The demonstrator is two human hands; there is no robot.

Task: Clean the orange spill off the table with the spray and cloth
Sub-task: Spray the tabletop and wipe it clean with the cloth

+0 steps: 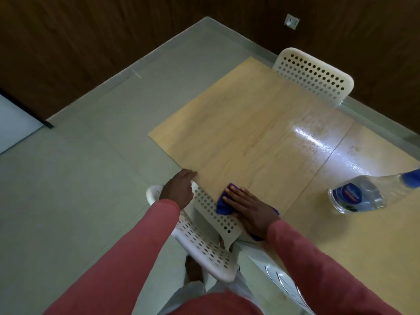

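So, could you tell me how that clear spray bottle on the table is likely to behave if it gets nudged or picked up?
The spray bottle looks clear and thin-walled, so it probably flexes when squeezed. It seems to hold liquid, so likely some weight low down. It looks tall and narrow on the glossy table, so a high nudge might tip it rather than slide it.

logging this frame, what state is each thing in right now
left hand: fingers straight, resting on the table edge
right hand: flat, pressing the cloth down
cloth: bunched under the right hand at the table's near edge
spray bottle: standing on the table, untouched, apart from both hands
table: glossy patch at right, no orange spill visible
near chair: pushed against the table
far chair: tucked at the far side
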